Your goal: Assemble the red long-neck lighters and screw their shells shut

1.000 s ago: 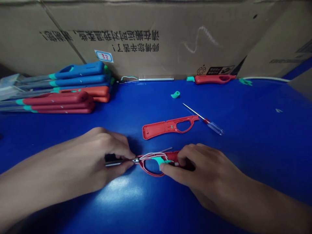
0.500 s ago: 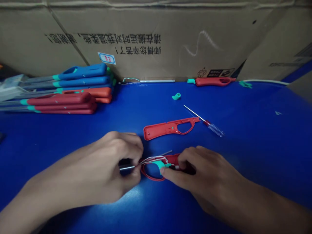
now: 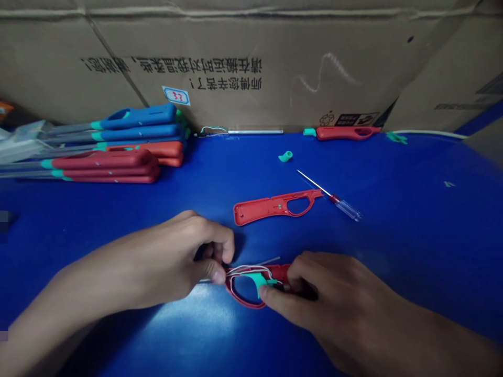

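Note:
My right hand [image 3: 334, 296] grips a red plastic lighter housing [image 3: 242, 296], which lies open with its loop-shaped handle showing. A teal trigger piece [image 3: 258, 280] sits in the housing, and thin white wires [image 3: 247, 270] arch over it. My left hand [image 3: 184, 262] pinches a thin metal tube [image 3: 208, 280] right at the housing's left end, and the fingers hide most of the tube. A slim grey pin [image 3: 271, 260] sticks out past the housing's upper edge. Where the tube enters the housing is hidden.
A red half-shell [image 3: 271, 207] lies just above my hands, next to a clear-handled screwdriver [image 3: 338, 202]. A loose teal piece [image 3: 285, 156] rests on the blue bench [image 3: 118, 220]. Stacked red and blue lighters [image 3: 102, 159] stand back left, before a cardboard box [image 3: 251, 68].
My left hand has moved right, closer to the red housing, and less of the metal tube shows. The housing sits slightly lower in view, still held by my right hand.

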{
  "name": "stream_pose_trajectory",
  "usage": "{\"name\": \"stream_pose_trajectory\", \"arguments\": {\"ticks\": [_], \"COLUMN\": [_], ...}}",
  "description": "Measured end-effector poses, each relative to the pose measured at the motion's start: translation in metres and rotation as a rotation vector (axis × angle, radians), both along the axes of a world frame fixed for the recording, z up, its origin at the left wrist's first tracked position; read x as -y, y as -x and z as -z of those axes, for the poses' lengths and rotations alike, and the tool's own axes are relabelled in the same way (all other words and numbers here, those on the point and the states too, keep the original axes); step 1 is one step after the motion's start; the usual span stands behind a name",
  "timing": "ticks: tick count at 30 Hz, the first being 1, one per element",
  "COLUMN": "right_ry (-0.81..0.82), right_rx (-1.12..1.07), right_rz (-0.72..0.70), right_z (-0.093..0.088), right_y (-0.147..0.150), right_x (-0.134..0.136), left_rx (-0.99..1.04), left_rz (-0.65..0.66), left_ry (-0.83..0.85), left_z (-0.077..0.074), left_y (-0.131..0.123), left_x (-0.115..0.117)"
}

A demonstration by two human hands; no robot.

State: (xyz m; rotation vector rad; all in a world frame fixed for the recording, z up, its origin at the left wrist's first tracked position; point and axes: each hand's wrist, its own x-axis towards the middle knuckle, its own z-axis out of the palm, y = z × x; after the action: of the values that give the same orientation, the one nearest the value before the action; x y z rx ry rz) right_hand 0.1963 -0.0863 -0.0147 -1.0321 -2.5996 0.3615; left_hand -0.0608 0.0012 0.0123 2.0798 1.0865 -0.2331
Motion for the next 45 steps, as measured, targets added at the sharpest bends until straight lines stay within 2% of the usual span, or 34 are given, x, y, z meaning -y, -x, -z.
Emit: {"name": "stream_pose_trajectory", "arguments": {"ticks": [6, 11, 14, 20, 26, 32, 39, 45], "right_ry": [0.039, -0.095, -0.106, -0.089, -0.081, -0.101, -0.189, 0.001], "right_rx": [0.046, -0.031, -0.035, -0.031, -0.023, -0.077, -0.313, -0.331], "right_rz": [-0.036, -0.066, -0.071, -0.076, -0.090, -0.072, 0.098, 0.205], "right_z": [-0.007, -0.001, 0.002, 0.002, 0.002, 0.000, -0.003, 0.007], "right_y": [0.001, 0.000, 0.000, 0.000, 0.000, -0.001, 0.003, 0.008], "right_x": [0.002, 0.000, -0.002, -0.002, -0.003, -0.004, -0.009, -0.018], "left_rx": [0.027, 0.080, 0.120, 0.273, 0.416, 0.420, 0.372, 0.378], "left_rz": [0.027, 0.077, 0.100, 0.035, 0.101, 0.128, 0.164, 0.172], "left_ry": [-0.019, -0.033, -0.041, -0.200, -0.442, -0.519, -0.546, -0.554], "left_z": [-0.007, -0.011, -0.010, 0.002, 0.020, 0.029, 0.029, 0.028], "left_y": [-0.002, 0.003, 0.004, -0.013, -0.030, -0.031, -0.033, -0.034], "left_x": [0.001, -0.001, -0.002, 0.008, 0.020, 0.021, 0.023, 0.023]}}
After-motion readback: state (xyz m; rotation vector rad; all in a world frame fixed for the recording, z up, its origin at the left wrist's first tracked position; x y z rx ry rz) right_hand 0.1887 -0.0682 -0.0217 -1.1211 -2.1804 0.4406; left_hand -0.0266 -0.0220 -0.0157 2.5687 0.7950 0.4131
